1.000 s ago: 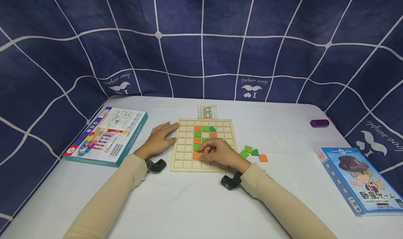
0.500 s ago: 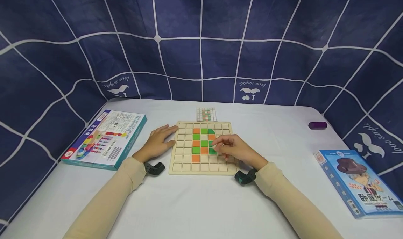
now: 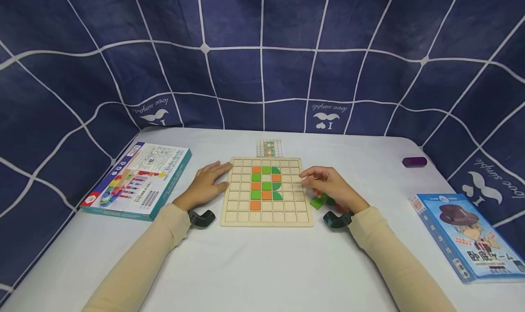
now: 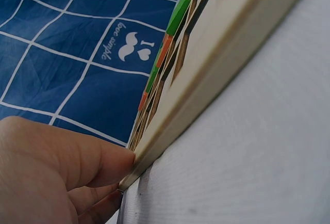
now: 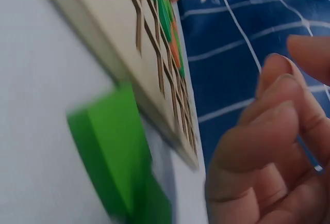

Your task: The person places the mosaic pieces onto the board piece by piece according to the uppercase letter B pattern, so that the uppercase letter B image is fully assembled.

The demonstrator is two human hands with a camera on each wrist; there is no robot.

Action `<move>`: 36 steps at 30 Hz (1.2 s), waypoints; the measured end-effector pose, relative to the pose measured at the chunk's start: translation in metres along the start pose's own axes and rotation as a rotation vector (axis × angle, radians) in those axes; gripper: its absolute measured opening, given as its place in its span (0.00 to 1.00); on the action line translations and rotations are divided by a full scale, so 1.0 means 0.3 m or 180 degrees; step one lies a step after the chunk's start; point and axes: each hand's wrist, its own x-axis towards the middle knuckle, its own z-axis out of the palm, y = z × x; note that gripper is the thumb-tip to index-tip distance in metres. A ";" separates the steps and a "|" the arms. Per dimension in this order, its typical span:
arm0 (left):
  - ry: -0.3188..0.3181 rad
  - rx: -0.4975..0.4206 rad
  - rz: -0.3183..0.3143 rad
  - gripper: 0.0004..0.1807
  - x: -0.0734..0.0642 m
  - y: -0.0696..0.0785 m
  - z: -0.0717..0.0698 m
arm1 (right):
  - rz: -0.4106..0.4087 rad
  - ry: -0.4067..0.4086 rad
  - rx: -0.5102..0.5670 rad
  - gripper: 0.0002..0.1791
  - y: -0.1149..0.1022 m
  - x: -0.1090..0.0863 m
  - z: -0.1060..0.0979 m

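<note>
A wooden grid board (image 3: 291,217) lies mid-table in the head view, with several orange tiles (image 3: 255,205) and green tiles (image 3: 266,185) in its cells; some green ones have a rounded edge. My left hand (image 3: 203,187) rests at the board's left side, fingers outstretched, its thumb touching the edge in the left wrist view. Right of the board, my right hand (image 3: 334,189) hovers with loosely bent fingers. The right wrist view shows nothing between its thumb and fingers. Beneath it lie loose green tiles (image 3: 316,203); one green tile (image 5: 116,146) shows close up. The hand partly hides the pile.
A small pattern card (image 3: 269,148) lies behind the board. To the left is a flat toy box (image 3: 137,179), to the right a blue game box (image 3: 471,236). A purple cylinder-like object (image 3: 414,162) lies at the back right. A dark blue curtain surrounds the table.
My right hand has moved right, off the board and over the loose tiles. Rounded green tiles in the board's right filled column have come into view. The left hand stays put.
</note>
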 end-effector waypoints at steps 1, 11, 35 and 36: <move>0.0001 0.0003 0.0001 0.35 0.000 0.000 -0.001 | 0.0020 0.0009 -0.0045 0.18 0.003 0.000 -0.011; 0.0014 0.0013 0.0000 0.35 0.004 -0.002 -0.004 | 0.0183 -0.0202 -0.0445 0.16 0.049 -0.011 -0.116; 0.0039 -0.0018 0.0061 0.34 0.001 -0.001 0.001 | 0.0608 0.0573 -0.0658 0.17 0.114 -0.018 -0.174; 0.0037 -0.0019 0.0059 0.34 0.001 -0.001 0.001 | 0.0591 0.0537 -0.0623 0.18 0.115 -0.019 -0.177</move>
